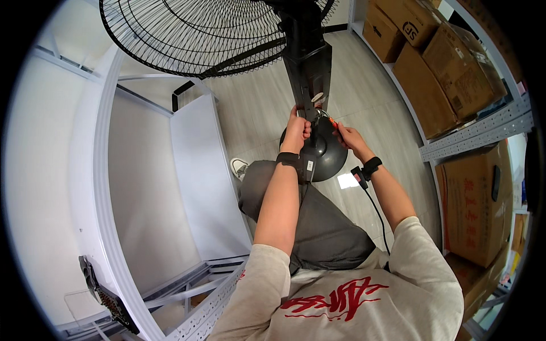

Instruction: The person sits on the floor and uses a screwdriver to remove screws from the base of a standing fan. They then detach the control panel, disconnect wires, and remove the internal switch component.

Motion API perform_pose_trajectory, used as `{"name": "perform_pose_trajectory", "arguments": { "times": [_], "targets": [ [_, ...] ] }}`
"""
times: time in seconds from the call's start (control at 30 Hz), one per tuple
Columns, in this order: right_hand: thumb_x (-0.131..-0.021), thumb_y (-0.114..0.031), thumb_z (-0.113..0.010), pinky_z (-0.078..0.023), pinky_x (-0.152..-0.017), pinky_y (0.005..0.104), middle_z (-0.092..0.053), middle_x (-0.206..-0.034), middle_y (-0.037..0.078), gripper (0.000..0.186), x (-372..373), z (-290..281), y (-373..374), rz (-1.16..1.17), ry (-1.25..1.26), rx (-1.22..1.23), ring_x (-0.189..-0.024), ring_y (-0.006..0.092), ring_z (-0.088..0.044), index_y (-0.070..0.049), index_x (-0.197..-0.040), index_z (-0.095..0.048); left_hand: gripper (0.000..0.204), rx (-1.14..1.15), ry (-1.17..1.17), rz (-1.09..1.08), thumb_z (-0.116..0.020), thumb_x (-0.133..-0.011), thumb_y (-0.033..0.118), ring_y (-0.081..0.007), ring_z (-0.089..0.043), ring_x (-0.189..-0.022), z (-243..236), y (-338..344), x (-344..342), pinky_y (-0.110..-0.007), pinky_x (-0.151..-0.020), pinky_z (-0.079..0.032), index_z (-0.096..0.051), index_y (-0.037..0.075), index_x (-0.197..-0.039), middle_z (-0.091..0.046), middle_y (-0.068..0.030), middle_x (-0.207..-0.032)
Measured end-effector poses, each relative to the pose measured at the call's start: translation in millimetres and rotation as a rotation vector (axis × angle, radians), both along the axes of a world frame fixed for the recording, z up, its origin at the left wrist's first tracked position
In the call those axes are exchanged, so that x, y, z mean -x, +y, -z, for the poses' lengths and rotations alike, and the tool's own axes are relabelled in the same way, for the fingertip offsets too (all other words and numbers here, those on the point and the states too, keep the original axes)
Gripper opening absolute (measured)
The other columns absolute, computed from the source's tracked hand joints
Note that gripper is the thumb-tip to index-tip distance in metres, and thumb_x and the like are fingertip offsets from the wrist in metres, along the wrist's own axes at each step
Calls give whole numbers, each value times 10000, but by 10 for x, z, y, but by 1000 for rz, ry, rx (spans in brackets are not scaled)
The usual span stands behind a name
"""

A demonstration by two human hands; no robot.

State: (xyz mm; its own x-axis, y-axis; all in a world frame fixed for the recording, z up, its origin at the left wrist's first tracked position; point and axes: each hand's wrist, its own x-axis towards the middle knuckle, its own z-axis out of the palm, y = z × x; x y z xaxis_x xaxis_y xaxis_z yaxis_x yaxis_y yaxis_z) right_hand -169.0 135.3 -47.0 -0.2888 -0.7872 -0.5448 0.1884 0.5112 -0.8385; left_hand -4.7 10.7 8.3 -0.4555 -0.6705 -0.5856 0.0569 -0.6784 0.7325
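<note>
A large black pedestal fan stands before me, its wire cage at the upper left and its dark box-shaped housing on the column. Below, the round dark base rests on the floor. My left hand is closed round the fan's column just under the housing, its fingers curled at the front. Some thin wires show at the housing's lower end. My right hand pinches a small tool with an orange-red handle, its tip by those wires; its exact kind is too small to tell.
At right, a grey metal rack bears several cardboard boxes. White metal frames and a white panel stand at left. A black cable hangs from my right wrist's black strap. My shoe is left of the base.
</note>
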Motion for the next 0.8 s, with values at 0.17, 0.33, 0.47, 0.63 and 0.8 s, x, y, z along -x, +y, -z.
{"name": "perform_pose_trajectory", "arguments": {
  "times": [0.17,0.33,0.47,0.63,0.8],
  "targets": [
    [-945,-449,-552,-316,-467,228,-500,-659,-35,364,8,112,22,19,109,129,-527,64,-424,-88,-918,-586,678,24,29,19,-326,-777,-47,-95,-381,-474,10,-17,26,-238,-408,-264,-327,253,-1385,-442,-19,-621],
    [-898,-483,-615,-303,-447,221,-525,-666,-29,392,-107,23,41,37,81,130,-516,56,-435,-102,-968,-556,678,23,20,14,-362,-800,-39,-113,-392,-487,103,-57,-33,-256,-429,-282,-296,259,-1406,-447,-28,-620],
    [-888,-506,-616,-305,-451,223,-528,-663,-32,403,79,219,7,13,-94,77,-513,52,-429,-113,-955,-554,665,28,25,21,-347,-787,-42,-107,-392,-485,60,-30,25,-249,-421,-282,-314,244,-1386,-449,-26,-629],
    [-939,-475,-548,-294,-444,231,-499,-649,-37,392,-147,138,21,145,146,152,-490,57,-402,-86,-906,-586,653,32,11,6,-322,-762,-50,-93,-382,-476,21,-7,-1,-235,-409,-275,-347,224,-1354,-448,-23,-637],
    [-936,-426,-581,-290,-445,227,-500,-653,-40,322,-100,8,55,85,22,82,-490,57,-404,-104,-928,-587,655,23,12,14,-320,-768,-55,-93,-382,-475,1,-14,-15,-236,-410,-274,-341,227,-1359,-446,-21,-633]
  ]
}}
